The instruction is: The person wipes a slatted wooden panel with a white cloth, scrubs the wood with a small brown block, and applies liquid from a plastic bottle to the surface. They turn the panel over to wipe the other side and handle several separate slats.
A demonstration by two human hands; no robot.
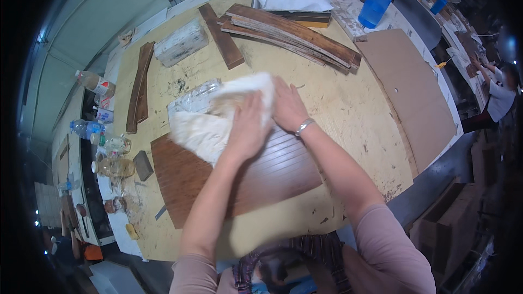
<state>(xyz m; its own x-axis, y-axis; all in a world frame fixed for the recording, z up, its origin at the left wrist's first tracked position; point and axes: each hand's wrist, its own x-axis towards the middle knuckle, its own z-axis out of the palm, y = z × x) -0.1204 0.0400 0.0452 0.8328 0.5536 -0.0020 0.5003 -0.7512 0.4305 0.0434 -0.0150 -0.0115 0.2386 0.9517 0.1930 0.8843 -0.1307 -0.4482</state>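
Note:
A brown wooden panel (180, 177) with grooves across its right half lies in front of me on the yellowish worktable. Over its far side is a bunched white cloth (201, 133), partly blurred. My left hand (248, 128) presses into the cloth with its fingers close together. Against the cloth's right edge, my right hand (289, 106) has its fingers bent onto the fabric; a silver bracelet circles that wrist. Just beyond the cloth sits a plastic-wrapped block (188, 100), partly covered by it. The far edge of the panel is hidden by cloth and hands.
Long brown strips (289, 35) are stacked at the back, near a white wrapped block (181, 42). Several bottles (111, 142) line the left edge. A blue bottle (377, 2) stands back right beside a cardboard sheet (406, 87). Another person (498, 95) works far right.

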